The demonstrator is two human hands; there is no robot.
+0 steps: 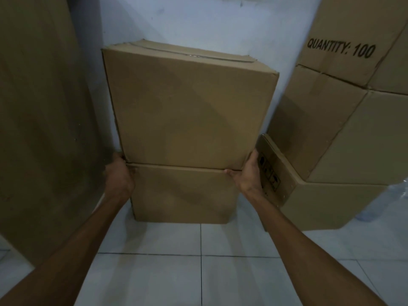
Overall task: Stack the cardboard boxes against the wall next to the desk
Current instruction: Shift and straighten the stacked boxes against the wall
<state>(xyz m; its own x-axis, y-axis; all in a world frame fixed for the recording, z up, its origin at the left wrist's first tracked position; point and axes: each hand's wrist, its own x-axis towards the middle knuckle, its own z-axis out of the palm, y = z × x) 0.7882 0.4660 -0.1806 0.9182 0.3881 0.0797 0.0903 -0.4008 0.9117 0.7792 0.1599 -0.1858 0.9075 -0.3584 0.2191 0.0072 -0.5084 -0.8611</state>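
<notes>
Gripping upper box (189, 111) at its bottom corners | left hand (120, 175), right hand (248, 173) | box upright atop lower box (183, 193), against wall (198, 21)

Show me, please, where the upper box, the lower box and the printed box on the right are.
upper box (189, 111): head view, middle of its front face.
lower box (183, 193): head view, middle of its front face.
printed box (340, 48): head view, on its "QUANTITY: 100" lettering.

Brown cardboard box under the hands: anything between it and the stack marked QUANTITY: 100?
Head view: only a narrow gap showing pale wall separates the upper brown cardboard box from the printed brown cardboard stack; lower down, the right hand fills it.
</notes>
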